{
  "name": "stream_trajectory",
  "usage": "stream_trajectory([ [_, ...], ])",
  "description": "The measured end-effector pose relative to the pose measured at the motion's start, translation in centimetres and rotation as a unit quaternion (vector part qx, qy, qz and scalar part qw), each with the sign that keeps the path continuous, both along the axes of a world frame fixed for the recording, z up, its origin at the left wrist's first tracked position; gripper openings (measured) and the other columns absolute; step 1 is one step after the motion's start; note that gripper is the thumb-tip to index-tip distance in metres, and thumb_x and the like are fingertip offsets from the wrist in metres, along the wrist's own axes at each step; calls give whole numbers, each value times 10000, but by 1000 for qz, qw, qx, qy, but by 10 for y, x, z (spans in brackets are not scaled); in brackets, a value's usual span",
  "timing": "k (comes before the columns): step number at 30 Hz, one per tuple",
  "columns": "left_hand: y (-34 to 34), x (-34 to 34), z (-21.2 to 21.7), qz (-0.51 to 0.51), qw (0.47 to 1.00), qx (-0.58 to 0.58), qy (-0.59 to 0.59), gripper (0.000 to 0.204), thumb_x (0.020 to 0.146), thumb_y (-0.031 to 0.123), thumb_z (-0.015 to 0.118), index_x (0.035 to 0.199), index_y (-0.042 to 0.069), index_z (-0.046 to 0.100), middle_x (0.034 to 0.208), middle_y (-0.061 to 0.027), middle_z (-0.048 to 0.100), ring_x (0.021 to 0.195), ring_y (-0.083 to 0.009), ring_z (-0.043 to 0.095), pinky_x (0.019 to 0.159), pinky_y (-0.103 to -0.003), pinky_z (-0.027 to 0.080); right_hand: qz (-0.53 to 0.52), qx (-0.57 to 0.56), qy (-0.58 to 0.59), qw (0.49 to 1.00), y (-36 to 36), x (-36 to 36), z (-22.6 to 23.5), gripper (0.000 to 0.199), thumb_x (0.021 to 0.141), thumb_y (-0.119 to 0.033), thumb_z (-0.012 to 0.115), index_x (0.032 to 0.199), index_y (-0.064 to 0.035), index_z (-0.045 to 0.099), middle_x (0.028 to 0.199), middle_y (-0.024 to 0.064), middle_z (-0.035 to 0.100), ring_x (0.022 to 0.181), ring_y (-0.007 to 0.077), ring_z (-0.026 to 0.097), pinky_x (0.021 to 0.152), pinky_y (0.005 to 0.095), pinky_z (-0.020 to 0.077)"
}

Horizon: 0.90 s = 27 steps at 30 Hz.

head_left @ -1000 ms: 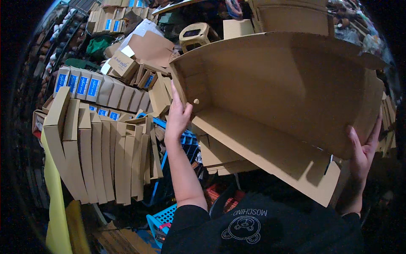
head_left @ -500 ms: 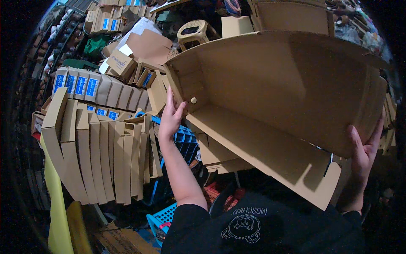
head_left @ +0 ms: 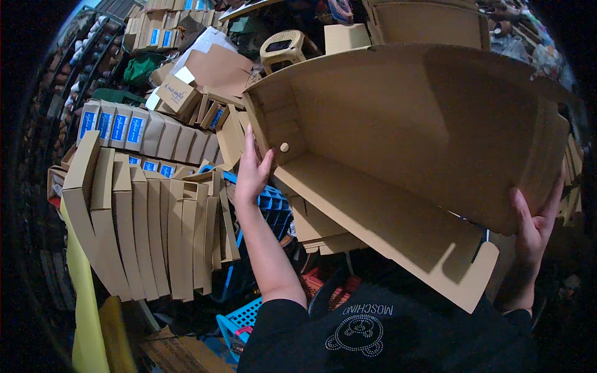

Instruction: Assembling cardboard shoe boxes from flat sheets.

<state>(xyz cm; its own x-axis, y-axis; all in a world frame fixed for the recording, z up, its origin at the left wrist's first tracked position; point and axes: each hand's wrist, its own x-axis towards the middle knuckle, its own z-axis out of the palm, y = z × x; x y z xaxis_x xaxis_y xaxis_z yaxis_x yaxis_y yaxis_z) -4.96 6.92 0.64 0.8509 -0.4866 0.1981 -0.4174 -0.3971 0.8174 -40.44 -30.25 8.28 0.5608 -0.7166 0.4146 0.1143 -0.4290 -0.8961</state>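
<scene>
A large brown cardboard box, partly folded, is held up in front of me with its inside facing me. My left hand presses against the left end panel, its thumb by a small round hole and its fingers stretched upward. At the right end, my right hand grips the box, thumb on the near side; some of its fingers are hidden behind the cardboard. A long lower panel slants down to the right and ends in a rounded flap with a slit beside it.
To the left, folded brown boxes stand in a row, with blue-labelled boxes behind. A blue crate sits below my left hand, near a light-blue basket. A beige stool stands at the back. Yellow material hangs at lower left.
Both hands keep their hold. The box has shifted only slightly, its lower right flap dipping a little down and to the left.
</scene>
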Motion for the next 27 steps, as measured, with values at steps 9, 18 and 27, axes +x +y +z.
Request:
stream_trajectory([
  [9,1,-3,10,124,982,141,18,713,919,149,705,1519,25,341,781,-96,633,665,-135,542,617,-329,477,12,8,11,1000,2,-2,1,829,912,-22,651,1584,2,167,1599,162,304,1437,248,349,1167,358,283],
  [18,1,-3,4,112,990,77,-28,529,942,202,689,1367,-29,474,727,-99,604,615,-139,520,584,-329,460,8,24,25,999,5,-3,4,825,911,-12,646,1586,-9,171,1610,160,277,1446,248,336,1175,366,279],
  [27,7,-13,11,34,994,83,-58,563,989,126,592,1487,0,361,1050,-176,699,781,-197,648,768,-342,533,22,31,5,999,-1,-3,-2,828,924,2,634,1590,-7,143,1604,165,280,1439,245,344,1156,368,324],
])
